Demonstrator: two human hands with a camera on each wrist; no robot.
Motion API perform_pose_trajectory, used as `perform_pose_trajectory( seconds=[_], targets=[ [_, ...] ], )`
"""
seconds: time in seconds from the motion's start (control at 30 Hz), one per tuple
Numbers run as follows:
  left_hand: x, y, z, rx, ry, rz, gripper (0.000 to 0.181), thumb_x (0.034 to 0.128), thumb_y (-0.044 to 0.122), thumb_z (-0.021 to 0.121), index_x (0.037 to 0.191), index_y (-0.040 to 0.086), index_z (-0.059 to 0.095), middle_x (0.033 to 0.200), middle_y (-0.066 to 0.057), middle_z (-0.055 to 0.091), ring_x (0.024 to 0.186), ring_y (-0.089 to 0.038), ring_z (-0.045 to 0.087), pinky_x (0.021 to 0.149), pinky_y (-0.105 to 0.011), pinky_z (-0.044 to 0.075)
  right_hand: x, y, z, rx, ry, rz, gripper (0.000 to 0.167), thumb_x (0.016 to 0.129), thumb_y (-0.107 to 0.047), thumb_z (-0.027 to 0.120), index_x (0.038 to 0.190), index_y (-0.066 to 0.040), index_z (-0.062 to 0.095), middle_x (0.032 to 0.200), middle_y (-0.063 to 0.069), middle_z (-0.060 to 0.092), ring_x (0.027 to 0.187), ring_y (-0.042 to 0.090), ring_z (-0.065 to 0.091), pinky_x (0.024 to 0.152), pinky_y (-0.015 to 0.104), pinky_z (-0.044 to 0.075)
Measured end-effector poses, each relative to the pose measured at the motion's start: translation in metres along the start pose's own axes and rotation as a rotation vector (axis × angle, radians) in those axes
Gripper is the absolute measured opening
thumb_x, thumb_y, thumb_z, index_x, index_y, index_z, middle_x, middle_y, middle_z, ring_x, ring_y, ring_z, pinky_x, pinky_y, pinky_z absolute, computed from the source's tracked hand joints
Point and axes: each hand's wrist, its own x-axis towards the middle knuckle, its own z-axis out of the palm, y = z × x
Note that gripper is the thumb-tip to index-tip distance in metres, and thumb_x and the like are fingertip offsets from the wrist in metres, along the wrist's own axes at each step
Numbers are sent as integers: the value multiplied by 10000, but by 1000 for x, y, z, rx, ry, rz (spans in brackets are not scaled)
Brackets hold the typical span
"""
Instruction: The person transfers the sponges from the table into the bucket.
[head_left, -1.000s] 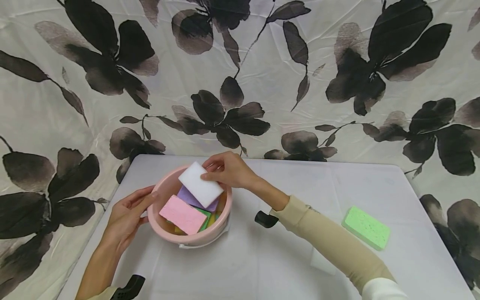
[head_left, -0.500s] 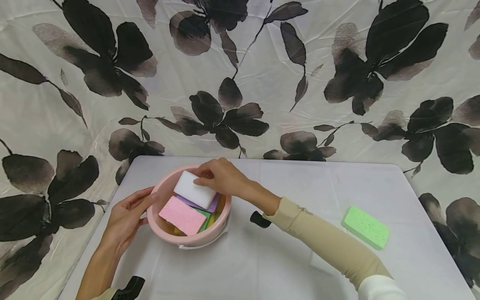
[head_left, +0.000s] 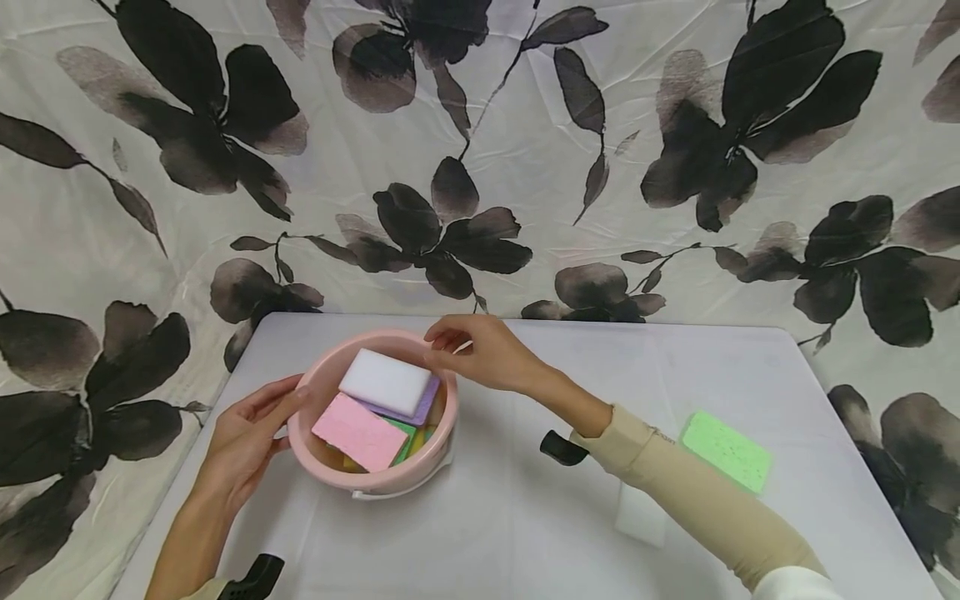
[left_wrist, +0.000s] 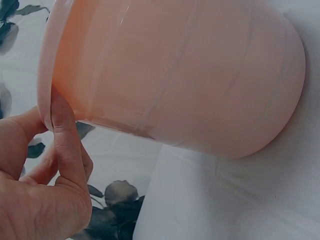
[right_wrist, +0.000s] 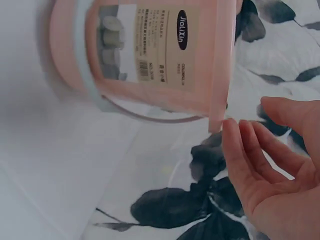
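A pink bucket (head_left: 303, 446) stands at the left of the table. My left hand (head_left: 242, 437) pinches its rim, the thumb on one side and fingers on the other, as the left wrist view (left_wrist: 60, 175) confirms. Inside lie a white sponge (head_left: 385, 382), a pink sponge (head_left: 360, 432) and a purple sponge (head_left: 427, 402), with green and yellow pieces partly hidden beneath. At the bucket's right rim is my right hand (head_left: 491, 354), its thumb and fingers apart with nothing between them. In the right wrist view its fingertips are beside the rim.
A bright green sponge (head_left: 726, 450) lies on the right side of the white-covered table (head_left: 525, 517). A white block (head_left: 640, 517) is partly covered by my right forearm. The bucket's white handle (head_left: 405, 492) hangs down its front. Floral cloth (head_left: 585, 167) rises behind the table.
My right hand lowered the white sponge onto the purple one in the bucket, let it go and drew back right to the rim. The left hand kept its hold on the bucket.
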Motion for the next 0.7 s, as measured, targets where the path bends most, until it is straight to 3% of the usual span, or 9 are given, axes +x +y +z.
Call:
perform_pose_trajectory(
  seconds=[0.23, 0.7],
  targets=[
    [-1, 0, 0, -23, -5, 18, 637, 920, 410, 771, 1436, 104, 557, 1084, 225, 679, 962, 6, 675, 745, -231, 604, -19, 9, -8, 85, 60, 106, 246, 958, -170, 745, 1161, -42, 688, 1028, 42, 691, 970, 159, 659, 908, 271, 564],
    [0, -1, 0, -53, -21, 32, 572, 931, 363, 773, 1407, 116, 572, 1083, 216, 691, 961, 3, 678, 727, -224, 604, -54, 27, -22, 121, 132, 142, 241, 947, -184, 756, 1146, -74, 680, 1047, 20, 692, 980, 145, 664, 914, 322, 569]
  ],
)
